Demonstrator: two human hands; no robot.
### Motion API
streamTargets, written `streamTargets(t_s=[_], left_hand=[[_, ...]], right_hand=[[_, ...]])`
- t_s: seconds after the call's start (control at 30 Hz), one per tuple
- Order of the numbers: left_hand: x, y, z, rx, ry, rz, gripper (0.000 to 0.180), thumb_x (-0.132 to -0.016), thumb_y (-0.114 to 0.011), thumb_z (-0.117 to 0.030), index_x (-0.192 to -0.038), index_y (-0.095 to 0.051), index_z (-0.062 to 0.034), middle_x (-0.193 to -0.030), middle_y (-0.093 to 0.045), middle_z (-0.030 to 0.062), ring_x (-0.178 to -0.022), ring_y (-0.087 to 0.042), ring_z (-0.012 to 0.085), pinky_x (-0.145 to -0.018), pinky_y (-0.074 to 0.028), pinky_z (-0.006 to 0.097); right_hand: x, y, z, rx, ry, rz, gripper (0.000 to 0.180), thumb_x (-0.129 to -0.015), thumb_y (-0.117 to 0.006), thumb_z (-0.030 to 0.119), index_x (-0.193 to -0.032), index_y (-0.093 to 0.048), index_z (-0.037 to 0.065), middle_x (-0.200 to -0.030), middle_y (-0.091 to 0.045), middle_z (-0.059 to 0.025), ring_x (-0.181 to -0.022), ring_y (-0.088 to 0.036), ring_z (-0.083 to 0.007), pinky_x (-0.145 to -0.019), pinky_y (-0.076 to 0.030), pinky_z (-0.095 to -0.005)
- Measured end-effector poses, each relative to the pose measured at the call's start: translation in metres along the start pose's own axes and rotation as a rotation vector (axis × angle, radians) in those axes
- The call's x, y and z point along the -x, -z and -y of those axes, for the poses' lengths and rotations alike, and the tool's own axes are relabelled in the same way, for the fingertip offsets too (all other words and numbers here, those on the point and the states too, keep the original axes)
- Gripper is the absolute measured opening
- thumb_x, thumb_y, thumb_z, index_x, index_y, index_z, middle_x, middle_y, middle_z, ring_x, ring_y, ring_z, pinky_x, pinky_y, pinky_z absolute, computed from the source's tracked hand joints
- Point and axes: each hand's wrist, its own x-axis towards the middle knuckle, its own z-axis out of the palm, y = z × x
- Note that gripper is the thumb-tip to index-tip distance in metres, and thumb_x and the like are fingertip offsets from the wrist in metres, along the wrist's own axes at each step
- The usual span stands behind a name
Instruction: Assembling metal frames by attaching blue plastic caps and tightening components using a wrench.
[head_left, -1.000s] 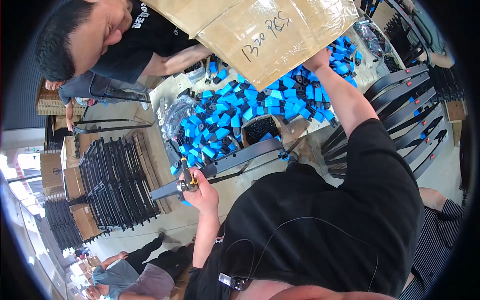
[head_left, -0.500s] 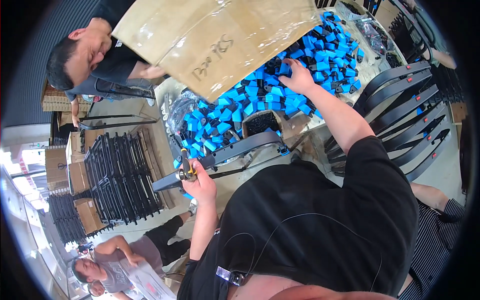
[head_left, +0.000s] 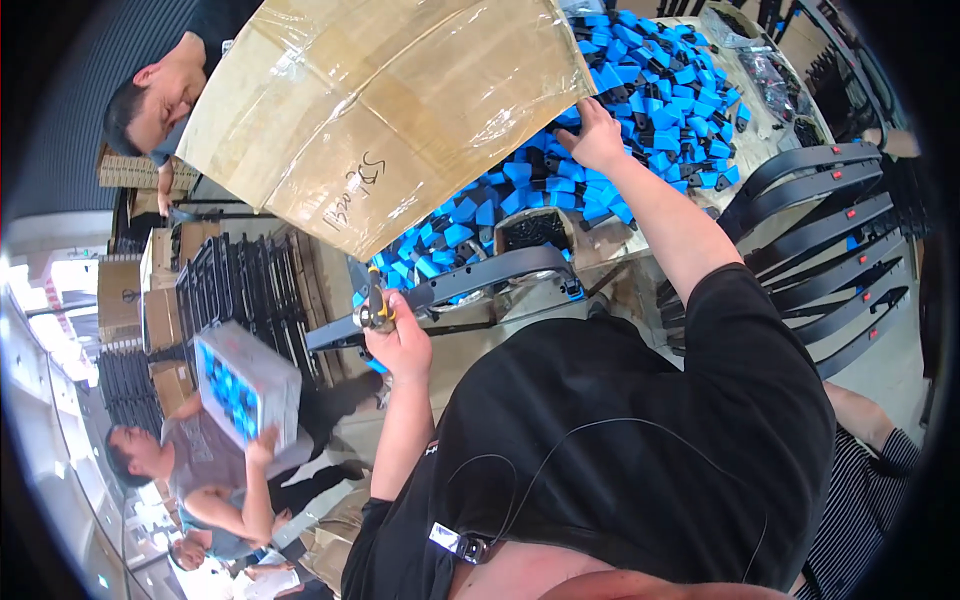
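Observation:
My left hand point(head_left: 402, 345) is closed around a small black-and-yellow hand tool point(head_left: 376, 308) with a round metal head. The tool lies against a long black curved bar point(head_left: 490, 270) that stretches across in front of me; whether my fingers also grip the bar is hidden. My right hand point(head_left: 597, 137) reaches out over a heap of blue-and-black plastic caps point(head_left: 665, 110), fingers extended and thumb apart. Its fingertips are at the lower right corner of a big taped cardboard box point(head_left: 390, 110), which hangs tilted over the heap and hides much of it.
A person point(head_left: 155, 105) stands beside the box at upper left. At lower left another person point(head_left: 215, 470) carries a grey box point(head_left: 275, 380) of blue pieces. Curved black bars point(head_left: 810, 220) are racked at right, black frames point(head_left: 250, 290) stacked at left. A small box point(head_left: 535, 232) holds dark parts.
The cardboard box has shifted left and toward me, uncovering caps at the upper right. My right hand is now at its edge. The person at lower left has raised the grey box.

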Motion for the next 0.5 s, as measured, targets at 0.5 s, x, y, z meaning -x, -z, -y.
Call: streamTargets(t_s=[0.5], left_hand=[[0.003,0.003,-0.001,0.035,-0.002,0.008,0.008,-0.104,-0.058,-0.007,-0.102,-0.062,-0.0005,-0.087,-0.059,-0.0008,-0.077,-0.049,0.0055,-0.069,-0.040,0.022]], right_hand=[[-0.009,0.005,0.019,0.079,0.013,-0.005,0.071,-0.081,-0.076,0.042,-0.143,-0.052,0.018,-0.147,-0.051,-0.0105,-0.140,-0.046,-0.0299,-0.109,-0.040,-0.0546]])
